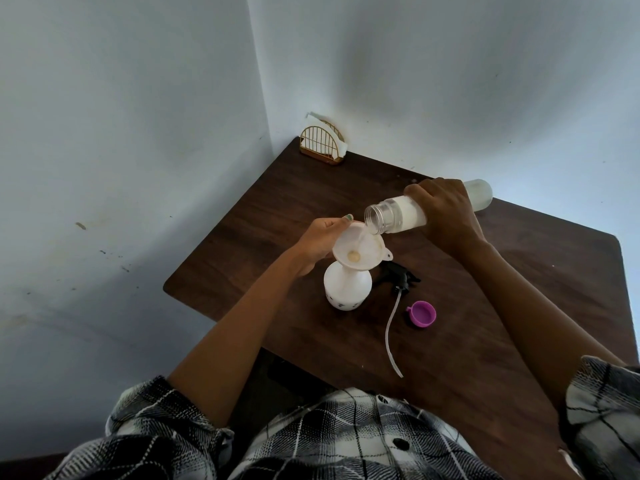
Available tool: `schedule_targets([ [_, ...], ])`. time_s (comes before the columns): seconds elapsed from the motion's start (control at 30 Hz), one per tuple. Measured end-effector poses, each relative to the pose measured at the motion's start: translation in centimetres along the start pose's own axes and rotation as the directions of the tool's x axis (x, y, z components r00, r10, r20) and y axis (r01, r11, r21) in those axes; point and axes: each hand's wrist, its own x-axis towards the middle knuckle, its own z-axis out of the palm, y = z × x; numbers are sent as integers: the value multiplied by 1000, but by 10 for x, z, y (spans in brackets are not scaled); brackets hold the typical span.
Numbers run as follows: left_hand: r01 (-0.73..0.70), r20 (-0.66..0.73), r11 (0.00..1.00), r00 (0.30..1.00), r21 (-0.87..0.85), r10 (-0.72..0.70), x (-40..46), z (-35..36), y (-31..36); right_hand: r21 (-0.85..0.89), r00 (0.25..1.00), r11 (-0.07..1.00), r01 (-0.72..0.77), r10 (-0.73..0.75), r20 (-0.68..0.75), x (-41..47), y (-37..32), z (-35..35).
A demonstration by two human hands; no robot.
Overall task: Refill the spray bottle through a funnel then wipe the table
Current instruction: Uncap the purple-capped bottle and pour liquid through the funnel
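Note:
A white spray bottle (pixel 347 289) stands upright on the dark wooden table (pixel 284 216) with a white funnel (pixel 358 249) seated in its neck. My left hand (pixel 320 240) grips the funnel's far-left rim. My right hand (pixel 446 213) holds a clear refill bottle (pixel 394 216) tipped nearly level, its open mouth over the funnel's rim. A thin stream of liquid runs into the funnel. The black spray head (pixel 398 275) with its long dip tube (pixel 393 334) lies on the table to the right of the spray bottle.
A purple cap (pixel 422 313) lies on its side beside the dip tube. A gold wire napkin holder (pixel 322 143) with white napkins stands in the far corner against the blue walls. The table's left edge runs close to the spray bottle.

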Motion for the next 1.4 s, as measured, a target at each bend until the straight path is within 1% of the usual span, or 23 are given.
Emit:
schedule_targets([
  [0.53,-3,15,1000,1000,18,2,1,-2,-2,-3,1000,1000,22,-22,-12,-1,0,-1],
  [0.77,4,19,1000,1000,-11,-4,0,-1,1,-4,999,1000,27,-27,-28,0,0,-1],
  [1.07,2,21,1000,1000,-4,-2,0,-2,1,-8,1000,1000,18,-18,-13,0,0,-1],
  [1.4,-2,32,1000,999,-15,3,-1,-2,2,-28,999,999,20,-21,-26,1,1,-2],
])
